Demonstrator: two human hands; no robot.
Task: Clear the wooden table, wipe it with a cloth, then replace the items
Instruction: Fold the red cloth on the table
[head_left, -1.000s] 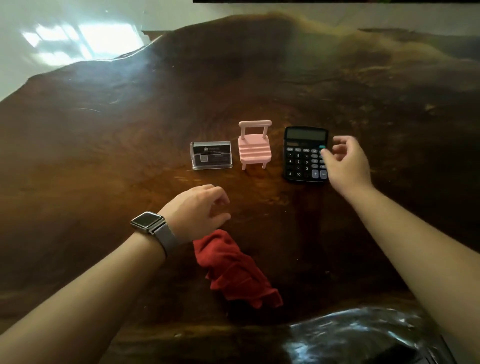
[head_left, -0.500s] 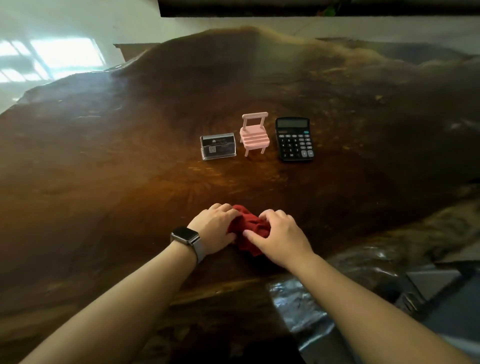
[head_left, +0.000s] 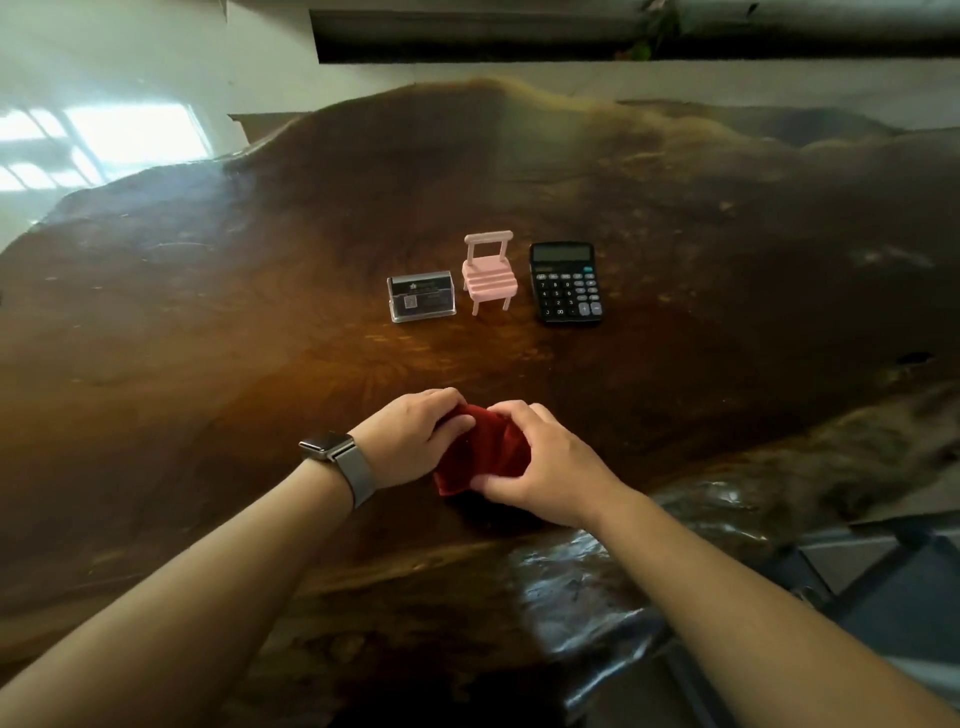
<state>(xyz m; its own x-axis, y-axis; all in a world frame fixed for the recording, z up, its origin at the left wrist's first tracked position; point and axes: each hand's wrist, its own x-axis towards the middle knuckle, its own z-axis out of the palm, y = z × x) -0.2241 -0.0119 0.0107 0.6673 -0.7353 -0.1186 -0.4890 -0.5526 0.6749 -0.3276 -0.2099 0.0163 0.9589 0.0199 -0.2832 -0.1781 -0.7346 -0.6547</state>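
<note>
A red cloth (head_left: 480, 452) lies bunched on the near part of the wooden table (head_left: 208, 338). My left hand (head_left: 410, 436), with a watch on its wrist, grips the cloth's left side. My right hand (head_left: 545, 467) grips its right and lower edge. Farther back stand three items in a row: a clear card holder (head_left: 422, 297) on the left, a small pink chair (head_left: 488, 273) in the middle, and a black calculator (head_left: 566, 283) on the right. Both hands are well short of that row.
The table's irregular near edge runs below my arms, with a glossy dark patch (head_left: 587, 587) at the lower right. A dark metal frame (head_left: 857, 587) sits off the table to the right. A pale floor with window glare lies at the far left.
My right hand left the calculator and came back to the cloth. Both hands have closed on the cloth and gathered it into a tighter bundle. The three items have not moved.
</note>
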